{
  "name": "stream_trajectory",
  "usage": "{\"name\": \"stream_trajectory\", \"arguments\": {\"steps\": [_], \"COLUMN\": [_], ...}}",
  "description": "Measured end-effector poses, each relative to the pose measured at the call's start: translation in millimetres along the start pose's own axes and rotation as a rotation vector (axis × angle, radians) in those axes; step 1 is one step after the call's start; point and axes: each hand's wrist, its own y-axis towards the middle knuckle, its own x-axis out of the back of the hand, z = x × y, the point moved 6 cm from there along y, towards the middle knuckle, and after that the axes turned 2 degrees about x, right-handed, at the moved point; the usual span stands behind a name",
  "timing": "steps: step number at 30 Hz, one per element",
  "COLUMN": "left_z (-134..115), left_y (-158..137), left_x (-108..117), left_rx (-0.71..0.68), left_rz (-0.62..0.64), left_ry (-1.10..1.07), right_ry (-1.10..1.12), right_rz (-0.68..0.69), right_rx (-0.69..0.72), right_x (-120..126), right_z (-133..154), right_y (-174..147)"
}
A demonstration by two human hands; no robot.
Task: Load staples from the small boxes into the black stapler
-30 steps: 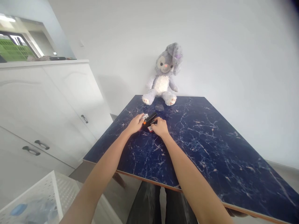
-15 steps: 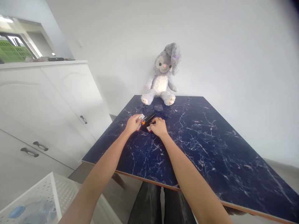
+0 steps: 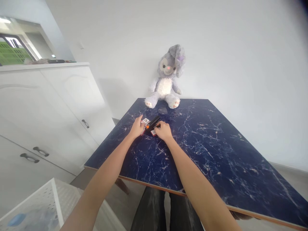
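A slim black object [image 3: 154, 122] with an orange part at its near end lies slantwise on the table, between my hands; its kind is too small to make out. My left hand [image 3: 137, 127] is beside a small white-and-red card-like piece [image 3: 145, 121], index finger lifted off it and thumb close to its edge. On the other side, my right hand [image 3: 165, 131] is closed with curled fingers on a second small white-and-red piece [image 3: 153, 132], mostly covered by the hand. The fingertips of that hand come near the black object.
A grey plush rabbit [image 3: 165, 80] sits at the back of the dark blue marbled table [image 3: 197, 147], against the wall. A small dark translucent patch [image 3: 163, 110] lies before its feet. White cabinets [image 3: 48, 106] stand left, with a white perforated basket [image 3: 56, 202] below.
My left hand's index finger has lifted and straightened away from the white-and-red piece. My right hand and the black object stay in nearly the same place.
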Motion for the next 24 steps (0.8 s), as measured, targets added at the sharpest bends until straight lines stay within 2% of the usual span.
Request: {"name": "stream_trajectory", "arguments": {"steps": [4,8,14,24], "left_z": [1.7,-2.0,-6.7,-11.5], "left_y": [0.9,-0.8,-5.6,-7.8], "left_x": [-4.8,-2.5,-0.3,-1.4], "left_rx": [0.027,-0.011,-0.086,-0.152], "left_rz": [0.064,0.096,0.124,0.084], "left_ry": [-0.003,-0.005,-0.036,-0.056], "right_ry": [0.09,0.107,-0.001,0.033], "right_rz": [-0.048,-0.052,-0.054,-0.011], "right_rx": [-0.095,-0.088,-0.02,-0.024], "right_x": [4.3,6.4,8.5,10.4], "right_z": [-6.4,-5.7,1.7,4.8], "right_y": [-0.5,-0.7,-0.9,-4.0]}}
